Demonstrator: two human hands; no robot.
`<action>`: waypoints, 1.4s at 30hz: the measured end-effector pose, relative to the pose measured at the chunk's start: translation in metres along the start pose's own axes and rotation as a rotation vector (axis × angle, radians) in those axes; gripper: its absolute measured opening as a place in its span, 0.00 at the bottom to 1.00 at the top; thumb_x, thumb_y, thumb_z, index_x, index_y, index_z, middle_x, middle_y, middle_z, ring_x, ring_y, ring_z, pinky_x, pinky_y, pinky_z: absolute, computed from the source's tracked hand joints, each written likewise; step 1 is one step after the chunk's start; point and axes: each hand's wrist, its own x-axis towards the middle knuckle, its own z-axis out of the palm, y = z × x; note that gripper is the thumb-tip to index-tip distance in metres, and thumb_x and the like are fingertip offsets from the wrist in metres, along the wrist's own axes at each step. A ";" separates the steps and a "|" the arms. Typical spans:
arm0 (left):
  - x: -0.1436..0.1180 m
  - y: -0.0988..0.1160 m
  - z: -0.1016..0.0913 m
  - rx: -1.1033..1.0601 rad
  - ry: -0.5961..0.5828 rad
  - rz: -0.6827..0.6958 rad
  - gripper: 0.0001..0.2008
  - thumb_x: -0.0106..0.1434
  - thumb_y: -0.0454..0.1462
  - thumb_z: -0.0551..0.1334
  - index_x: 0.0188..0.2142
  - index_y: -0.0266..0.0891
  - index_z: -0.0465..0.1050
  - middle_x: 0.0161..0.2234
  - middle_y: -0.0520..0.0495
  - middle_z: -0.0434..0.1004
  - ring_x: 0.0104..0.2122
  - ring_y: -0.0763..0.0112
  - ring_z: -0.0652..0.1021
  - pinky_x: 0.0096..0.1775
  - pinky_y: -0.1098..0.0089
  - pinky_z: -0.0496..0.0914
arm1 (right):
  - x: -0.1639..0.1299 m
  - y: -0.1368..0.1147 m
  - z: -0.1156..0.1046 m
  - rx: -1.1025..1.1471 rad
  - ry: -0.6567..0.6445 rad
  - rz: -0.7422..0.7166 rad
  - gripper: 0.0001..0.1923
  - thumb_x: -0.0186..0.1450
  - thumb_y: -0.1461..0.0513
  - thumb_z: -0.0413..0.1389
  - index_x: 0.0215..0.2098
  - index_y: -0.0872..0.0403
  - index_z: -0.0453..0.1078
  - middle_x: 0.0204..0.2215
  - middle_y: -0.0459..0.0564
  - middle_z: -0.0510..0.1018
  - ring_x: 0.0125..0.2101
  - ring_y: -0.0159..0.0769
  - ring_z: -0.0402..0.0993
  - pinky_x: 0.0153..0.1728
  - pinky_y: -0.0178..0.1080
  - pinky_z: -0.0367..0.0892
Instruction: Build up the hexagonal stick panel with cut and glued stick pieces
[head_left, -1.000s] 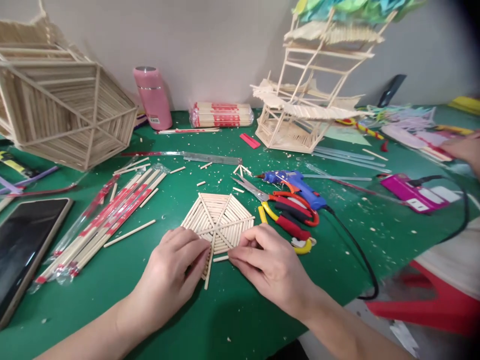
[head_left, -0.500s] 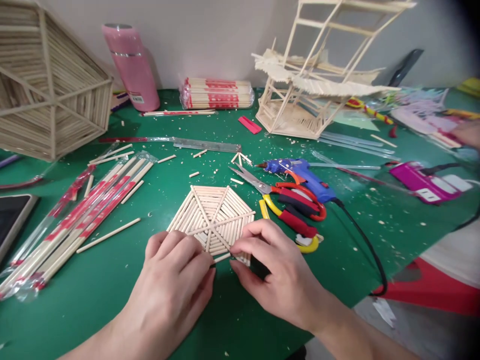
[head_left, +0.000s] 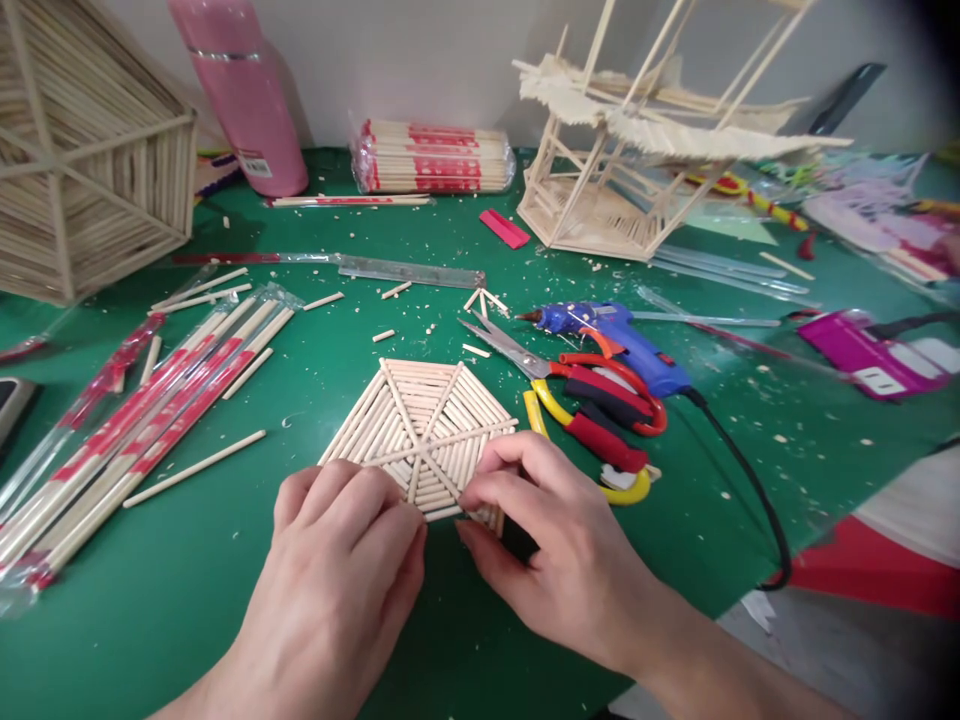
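Green matting covers the table [head_left: 225, 620], whose near edge cuts diagonally at the lower right, leaving bare room in front of and to the left of the hands. A large stick frame [head_left: 82, 170] stands far left and a stick tower [head_left: 615, 170] at the back right, both well apart from the work. Wrapped chopsticks [head_left: 150, 420] lie to the left; a blue glue gun [head_left: 615, 335], scissors [head_left: 570, 375] and pliers [head_left: 592, 440] crowd just right of the hexagonal stick panel [head_left: 424, 430], which lies flat at the centre. The left hand [head_left: 341, 580] rests palm down on the panel's near edge, fingers together. The right hand [head_left: 555, 550] pinches the panel's near right corner between thumb and fingertips.
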 end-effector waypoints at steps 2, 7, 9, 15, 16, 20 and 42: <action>0.001 0.000 -0.001 -0.005 -0.009 0.009 0.07 0.61 0.30 0.54 0.29 0.39 0.67 0.26 0.51 0.65 0.29 0.69 0.65 0.34 0.64 0.59 | 0.000 0.000 0.000 0.000 -0.005 0.002 0.05 0.59 0.69 0.52 0.33 0.54 0.67 0.35 0.50 0.66 0.37 0.36 0.66 0.36 0.40 0.66; 0.001 0.000 -0.002 -0.008 0.024 -0.007 0.03 0.59 0.29 0.57 0.31 0.38 0.66 0.27 0.50 0.66 0.30 0.68 0.66 0.33 0.65 0.60 | 0.001 0.000 0.000 0.002 -0.001 0.001 0.06 0.58 0.69 0.53 0.33 0.55 0.67 0.35 0.50 0.66 0.36 0.36 0.66 0.36 0.40 0.66; 0.001 0.001 -0.002 -0.002 0.030 -0.011 0.03 0.58 0.29 0.57 0.31 0.37 0.66 0.27 0.50 0.66 0.30 0.68 0.65 0.33 0.65 0.60 | 0.001 0.001 0.000 0.001 0.001 -0.001 0.05 0.58 0.69 0.53 0.33 0.55 0.67 0.35 0.50 0.66 0.36 0.36 0.66 0.36 0.40 0.66; 0.001 0.002 0.000 0.023 0.043 -0.017 0.04 0.59 0.29 0.56 0.29 0.37 0.66 0.26 0.50 0.66 0.29 0.68 0.65 0.32 0.65 0.60 | 0.001 0.000 0.000 -0.003 0.002 0.004 0.04 0.58 0.69 0.53 0.32 0.55 0.66 0.35 0.50 0.66 0.36 0.36 0.66 0.36 0.40 0.66; 0.001 0.002 0.001 0.030 0.048 -0.021 0.04 0.59 0.29 0.56 0.29 0.37 0.66 0.26 0.50 0.66 0.29 0.68 0.65 0.32 0.65 0.60 | 0.000 0.000 0.000 -0.003 -0.001 0.006 0.04 0.58 0.68 0.53 0.32 0.55 0.66 0.35 0.50 0.66 0.36 0.36 0.66 0.36 0.40 0.66; 0.002 0.003 0.001 0.050 0.060 -0.025 0.05 0.59 0.29 0.56 0.29 0.38 0.66 0.26 0.50 0.67 0.29 0.68 0.66 0.32 0.65 0.60 | 0.000 0.000 0.000 0.006 0.006 0.007 0.05 0.58 0.69 0.52 0.32 0.55 0.66 0.35 0.50 0.66 0.36 0.36 0.66 0.36 0.40 0.66; -0.003 0.004 0.004 -0.003 0.017 0.015 0.10 0.62 0.30 0.53 0.28 0.41 0.69 0.25 0.52 0.68 0.30 0.68 0.65 0.37 0.61 0.56 | 0.000 0.002 -0.008 0.164 0.143 -0.045 0.11 0.56 0.73 0.50 0.36 0.55 0.64 0.34 0.49 0.63 0.33 0.33 0.66 0.34 0.39 0.68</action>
